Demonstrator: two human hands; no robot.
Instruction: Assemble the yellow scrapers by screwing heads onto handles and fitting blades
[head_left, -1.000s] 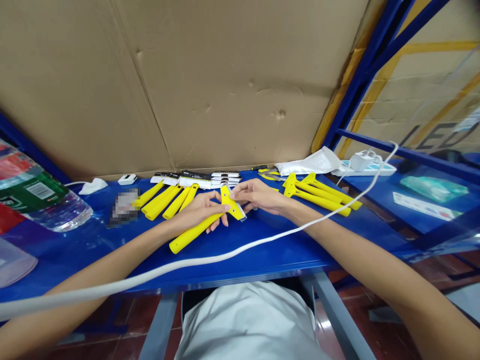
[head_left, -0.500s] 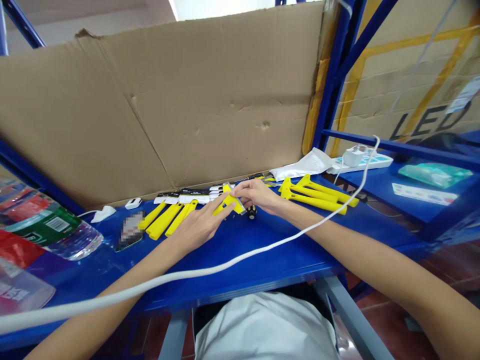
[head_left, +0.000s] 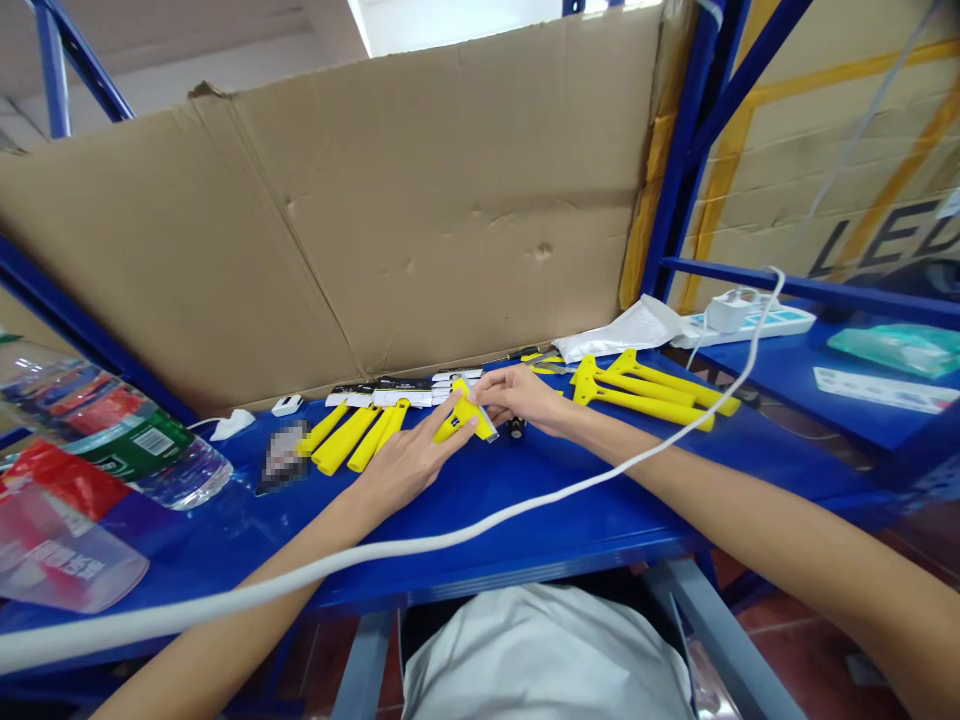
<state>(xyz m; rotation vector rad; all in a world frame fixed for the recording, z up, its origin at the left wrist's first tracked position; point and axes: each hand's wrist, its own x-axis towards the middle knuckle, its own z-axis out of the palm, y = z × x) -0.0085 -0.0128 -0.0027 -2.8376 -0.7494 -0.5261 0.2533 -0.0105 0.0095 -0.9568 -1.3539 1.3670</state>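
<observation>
My left hand (head_left: 405,462) grips a yellow scraper (head_left: 466,410), its wide head turned up and a thin metal blade edge along the far right side. My right hand (head_left: 519,392) is closed at that head, thumb and fingers pinched together; what lies between the fingertips is too small to make out. Under the right hand shows the end of a black tool handle (head_left: 516,428), mostly hidden. Left of my hands, several yellow scrapers (head_left: 341,440) lie side by side with white-and-black heads (head_left: 401,393). To the right lie several yellow scraper handles (head_left: 649,402) with bare yellow heads.
A white cable (head_left: 540,492) crosses in front of my forearms. Left stand a large water bottle (head_left: 169,460), a clear plastic cup (head_left: 90,570) and a phone (head_left: 285,455). A cardboard sheet (head_left: 450,220) backs the blue table (head_left: 480,530). At right are a white pouch (head_left: 622,328) and power strip (head_left: 780,322).
The view has shifted a little, so everything sits slightly further right. My right fingers have curled in more at the scraper head; the left hand keeps its hold.
</observation>
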